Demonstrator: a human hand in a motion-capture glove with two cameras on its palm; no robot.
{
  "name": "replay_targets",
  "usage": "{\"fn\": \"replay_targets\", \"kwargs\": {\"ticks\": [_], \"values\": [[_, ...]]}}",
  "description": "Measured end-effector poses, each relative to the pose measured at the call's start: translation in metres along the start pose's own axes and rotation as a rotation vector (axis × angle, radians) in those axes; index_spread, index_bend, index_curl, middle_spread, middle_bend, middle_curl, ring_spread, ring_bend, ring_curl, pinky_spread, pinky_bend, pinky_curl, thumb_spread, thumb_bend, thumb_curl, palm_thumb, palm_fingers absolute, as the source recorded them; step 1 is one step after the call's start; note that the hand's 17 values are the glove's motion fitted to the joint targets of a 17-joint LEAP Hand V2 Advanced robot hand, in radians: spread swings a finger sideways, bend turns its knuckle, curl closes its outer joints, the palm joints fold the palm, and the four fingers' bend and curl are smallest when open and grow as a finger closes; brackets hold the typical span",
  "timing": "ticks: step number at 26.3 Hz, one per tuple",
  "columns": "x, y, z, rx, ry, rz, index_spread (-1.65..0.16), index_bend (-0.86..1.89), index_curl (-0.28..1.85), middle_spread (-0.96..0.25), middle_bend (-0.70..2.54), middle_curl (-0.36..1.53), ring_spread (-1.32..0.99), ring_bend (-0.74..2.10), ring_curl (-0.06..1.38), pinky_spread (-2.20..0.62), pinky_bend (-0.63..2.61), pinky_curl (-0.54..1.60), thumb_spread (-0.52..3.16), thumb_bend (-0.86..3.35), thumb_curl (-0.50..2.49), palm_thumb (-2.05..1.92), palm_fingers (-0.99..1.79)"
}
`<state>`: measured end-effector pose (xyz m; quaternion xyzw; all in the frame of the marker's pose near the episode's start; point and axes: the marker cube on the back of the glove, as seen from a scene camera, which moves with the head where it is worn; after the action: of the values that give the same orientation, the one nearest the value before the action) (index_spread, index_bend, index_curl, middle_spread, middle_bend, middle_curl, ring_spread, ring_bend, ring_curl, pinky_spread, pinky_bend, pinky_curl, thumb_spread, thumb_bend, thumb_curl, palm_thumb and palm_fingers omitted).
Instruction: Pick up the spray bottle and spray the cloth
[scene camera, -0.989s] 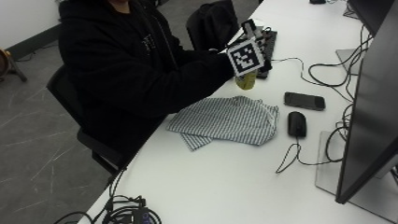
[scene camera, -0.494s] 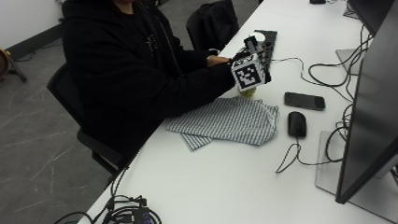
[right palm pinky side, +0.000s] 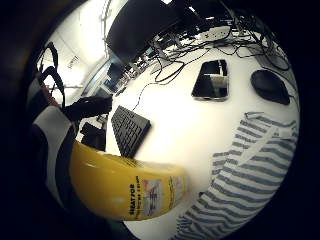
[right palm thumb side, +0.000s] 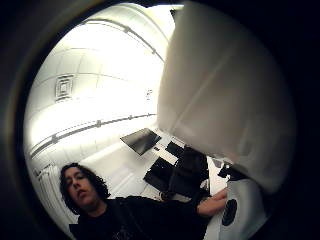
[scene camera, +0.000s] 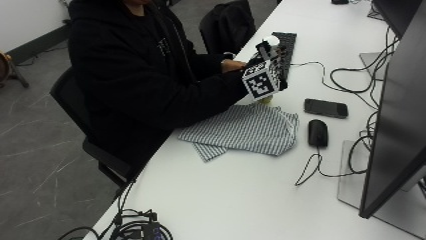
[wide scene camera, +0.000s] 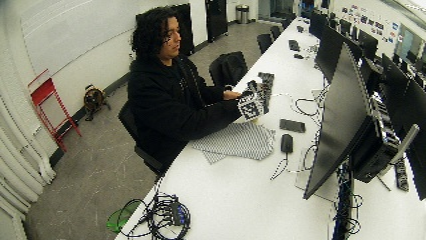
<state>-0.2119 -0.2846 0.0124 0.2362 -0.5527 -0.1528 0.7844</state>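
Bottle: yellow spray bottle (right palm pinky side: 125, 187) is up off the table, curled in the gloved right hand (scene camera: 263, 75).
Cloth: striped cloth (scene camera: 246, 129) lies flat, below and just beside the bottle's base.
Aim: nozzle needs tipping down toward it, I'd say.

Phone (scene camera: 325, 108), mouse (scene camera: 317, 132), keyboard (scene camera: 285, 46) and monitor (scene camera: 398, 115) on white table (scene camera: 253, 195)
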Motion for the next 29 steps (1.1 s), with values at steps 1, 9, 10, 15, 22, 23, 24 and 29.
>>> {"fn": "replay_targets", "kwargs": {"ticks": [1,9,10,15,22,23,24,29], "values": [[0.001,0.001,0.001,0.007,0.005,-0.003,-0.31,0.13,0.38,-0.24,0.48,0.52,-0.23,0.71,0.46,-0.31,0.54,0.39,0.32,-0.03,0.76,1.01,1.25],[0.002,0.003,0.002,0.027,0.019,-0.002,-0.31,0.13,0.38,-0.24,0.49,0.53,-0.23,0.71,0.46,-0.32,0.53,0.39,0.33,-0.04,0.76,1.01,1.26],[0.001,0.003,0.003,0.027,0.022,0.004,-0.31,0.13,0.38,-0.24,0.49,0.53,-0.23,0.71,0.46,-0.32,0.53,0.39,0.33,-0.04,0.76,1.0,1.26],[0.002,0.007,0.003,0.024,0.061,0.045,-0.31,0.13,0.38,-0.24,0.48,0.52,-0.23,0.68,0.45,-0.31,0.53,0.39,0.35,-0.04,0.75,1.0,1.23],[0.006,0.015,-0.004,-0.059,0.145,0.061,-0.32,0.02,0.32,-0.24,0.45,0.51,-0.24,0.6,0.43,-0.21,0.48,0.38,0.48,-0.03,0.73,1.0,0.91],[0.005,0.017,-0.006,-0.086,0.159,0.06,-0.32,0.0,0.31,-0.24,0.45,0.51,-0.23,0.61,0.44,-0.2,0.48,0.39,0.5,-0.03,0.73,0.99,0.87],[0.005,0.021,-0.01,-0.119,0.177,0.058,-0.32,-0.01,0.3,-0.23,0.45,0.5,-0.23,0.61,0.44,-0.18,0.48,0.39,0.53,-0.03,0.72,0.99,0.83],[-0.003,0.028,-0.032,-0.166,0.267,0.035,-0.33,-0.05,0.21,-0.21,0.4,0.48,-0.22,0.62,0.43,-0.1,0.51,0.4,0.66,-0.05,0.67,0.94,0.57]]}}
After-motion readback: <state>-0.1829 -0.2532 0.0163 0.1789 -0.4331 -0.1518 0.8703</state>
